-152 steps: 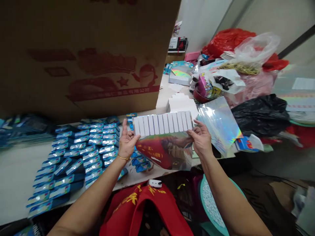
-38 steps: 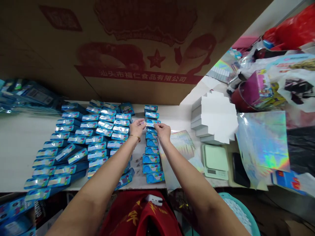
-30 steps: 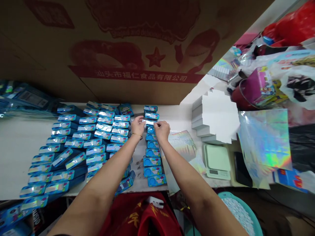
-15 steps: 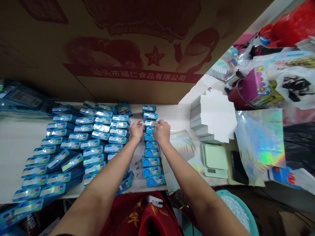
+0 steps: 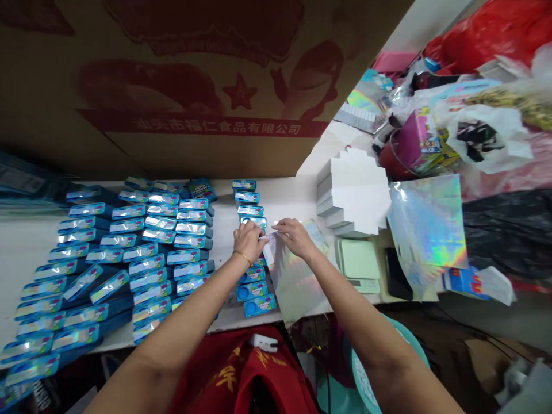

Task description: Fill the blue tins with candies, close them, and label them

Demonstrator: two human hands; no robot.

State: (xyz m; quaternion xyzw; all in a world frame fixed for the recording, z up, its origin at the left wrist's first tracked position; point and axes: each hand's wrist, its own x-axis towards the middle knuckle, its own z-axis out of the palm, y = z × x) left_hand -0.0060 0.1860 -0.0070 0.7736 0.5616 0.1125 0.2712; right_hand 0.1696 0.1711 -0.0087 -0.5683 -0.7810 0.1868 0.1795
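Over the single column of blue boxes, my left hand is closed, with thumb and fingertips at the upper left edge of a shiny rainbow sticker sheet. A pale strip shows along that edge beside the thumb. Facing it, my right hand pinches the sheet near its top left corner, fingers pointing left. The sheet lies partly on the table and covers the right side of some boxes. Boxes at the column's far end bear glossy strips on top; the near ones show a round mark.
Many blue boxes stand in rows at left. A large brown carton blocks the back. To the right are a stack of white card, a pale green scale, a black phone and clear-bagged rainbow film.
My right hand has left the boxes and gripped the sticker sheet, which has shifted left. My left hand has come nearer, meeting the sheet's edge. The view has swung right.
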